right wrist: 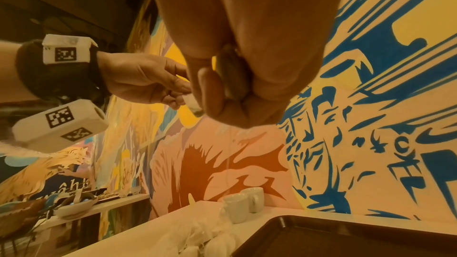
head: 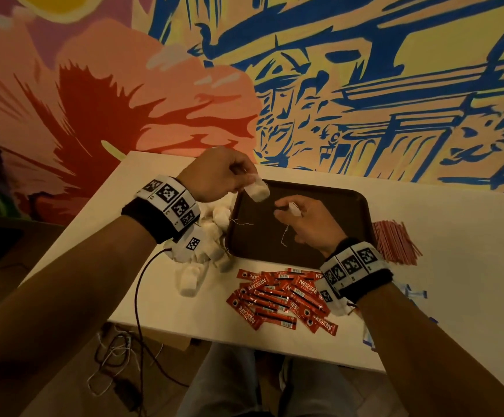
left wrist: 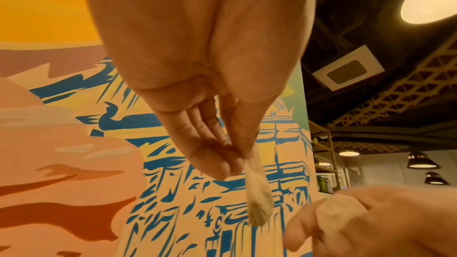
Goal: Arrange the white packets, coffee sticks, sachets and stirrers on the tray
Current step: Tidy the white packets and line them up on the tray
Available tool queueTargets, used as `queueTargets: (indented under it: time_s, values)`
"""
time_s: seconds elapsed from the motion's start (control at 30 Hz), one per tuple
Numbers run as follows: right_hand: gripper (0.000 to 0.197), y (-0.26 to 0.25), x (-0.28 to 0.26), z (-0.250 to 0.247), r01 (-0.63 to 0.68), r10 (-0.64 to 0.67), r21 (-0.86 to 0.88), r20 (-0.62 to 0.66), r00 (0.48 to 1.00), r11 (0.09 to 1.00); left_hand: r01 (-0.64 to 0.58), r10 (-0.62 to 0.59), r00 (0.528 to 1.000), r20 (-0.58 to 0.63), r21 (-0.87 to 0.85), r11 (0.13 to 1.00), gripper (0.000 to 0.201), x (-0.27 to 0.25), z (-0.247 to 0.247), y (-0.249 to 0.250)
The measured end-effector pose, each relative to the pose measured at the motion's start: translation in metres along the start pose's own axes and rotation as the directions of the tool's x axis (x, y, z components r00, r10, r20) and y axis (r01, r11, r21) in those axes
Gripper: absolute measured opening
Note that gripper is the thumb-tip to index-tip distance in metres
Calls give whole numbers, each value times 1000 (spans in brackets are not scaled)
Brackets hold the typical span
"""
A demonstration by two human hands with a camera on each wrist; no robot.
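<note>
My left hand pinches a white packet by its top edge above the back left corner of the dark brown tray. In the left wrist view the same packet hangs from the left hand's fingertips. My right hand hovers over the tray's middle and grips a second white packet, with a thin thread dangling from it. A pile of white packets lies left of the tray. Red coffee sticks lie in front of it, red stirrers to its right, and blue-white sachets at the near right.
Two white mugs stand at the back of the white table, near the painted wall. A loose thread lies on the tray floor. A dark cable runs off the table's front edge on the left.
</note>
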State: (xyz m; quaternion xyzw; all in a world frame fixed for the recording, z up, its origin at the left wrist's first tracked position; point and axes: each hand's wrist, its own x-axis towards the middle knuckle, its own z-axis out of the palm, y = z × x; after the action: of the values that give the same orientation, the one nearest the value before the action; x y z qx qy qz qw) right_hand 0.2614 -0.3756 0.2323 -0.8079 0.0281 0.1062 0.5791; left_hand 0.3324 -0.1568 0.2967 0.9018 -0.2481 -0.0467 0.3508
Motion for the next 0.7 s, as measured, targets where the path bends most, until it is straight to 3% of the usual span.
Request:
queueTargets:
  time_s: [0.23, 0.5, 0.7]
  values:
    - [26, 3, 39, -18, -91, 94, 61, -44, 995, 994, 88, -64, 993, -104, 252, 964, 15, 81, -4, -45]
    - [26, 18, 67, -34, -106, 114, 218, -22, 993, 970, 162, -180, 984, 13, 379, 911, 17, 165, 31, -96]
    - [23, 26, 92, -42, -175, 188, 316, -11, 982, 932, 204, -293, 949, 118, 478, 854, 17, 209, 66, -135]
